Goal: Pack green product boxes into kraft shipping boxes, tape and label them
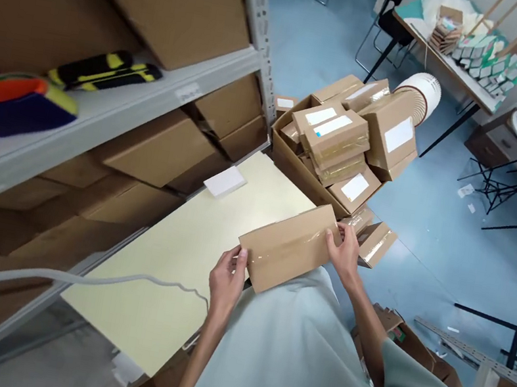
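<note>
Between my two hands I hold a long brown cardboard box (291,249), tilted, with clear tape along its face. My left hand (228,278) is closed on its left end, thumb on the near face. At the right end, my right hand (344,252) grips the box with the thumb in front and fingers behind. The box is in front of my body at the edge of a pale yellow tabletop (158,276). A white paper slip (224,181) lies on that tabletop near the shelf. Just beyond stands a large open carton (299,173) heaped with taped, labelled boxes (336,137).
Metal shelving (101,119) with cardboard boxes runs along the left. An orange and blue item (13,110) lies on it. A grey cable (73,278) crosses the tabletop. Smaller cartons (376,243) sit at the right, and a white round appliance (421,92) stands behind the heap.
</note>
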Demonstrator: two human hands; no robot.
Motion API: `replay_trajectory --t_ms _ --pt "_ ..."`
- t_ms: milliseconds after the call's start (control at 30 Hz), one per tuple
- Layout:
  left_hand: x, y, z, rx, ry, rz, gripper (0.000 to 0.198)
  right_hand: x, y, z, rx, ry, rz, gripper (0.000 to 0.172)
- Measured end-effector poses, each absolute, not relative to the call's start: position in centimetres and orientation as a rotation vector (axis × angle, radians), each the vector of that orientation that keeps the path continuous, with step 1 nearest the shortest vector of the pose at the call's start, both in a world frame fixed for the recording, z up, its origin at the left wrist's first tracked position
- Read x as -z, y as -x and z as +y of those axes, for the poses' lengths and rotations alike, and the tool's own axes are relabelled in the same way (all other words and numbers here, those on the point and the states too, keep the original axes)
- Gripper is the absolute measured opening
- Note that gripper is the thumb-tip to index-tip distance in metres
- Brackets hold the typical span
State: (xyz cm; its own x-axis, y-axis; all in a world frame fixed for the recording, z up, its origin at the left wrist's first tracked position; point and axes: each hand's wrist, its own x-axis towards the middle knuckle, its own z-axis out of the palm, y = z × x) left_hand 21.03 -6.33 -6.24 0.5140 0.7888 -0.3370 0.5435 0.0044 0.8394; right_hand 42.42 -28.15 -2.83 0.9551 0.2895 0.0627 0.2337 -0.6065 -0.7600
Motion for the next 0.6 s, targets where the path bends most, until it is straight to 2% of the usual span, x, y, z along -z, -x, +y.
replay_trajectory --t_ms 200,400,600 --pt "7.4 -30.9 -14.1 -0.031 -1.708 1.059 0.059 2.3 -47.8 -38.8 -0.002 2.401 -0.251 0.031" --pt "11.3 -40.3 -23.5 0.259 -1.405 0.910 0.066 6.5 -54.9 -50.0 -0.007 2.515 -0.090 0.038" --pt "15.0 -47.2 -30.4 0.468 -0.917 1.000 0.040 13.3 -64.1 -55.2 -0.188 2.531 -0.231 0.049"
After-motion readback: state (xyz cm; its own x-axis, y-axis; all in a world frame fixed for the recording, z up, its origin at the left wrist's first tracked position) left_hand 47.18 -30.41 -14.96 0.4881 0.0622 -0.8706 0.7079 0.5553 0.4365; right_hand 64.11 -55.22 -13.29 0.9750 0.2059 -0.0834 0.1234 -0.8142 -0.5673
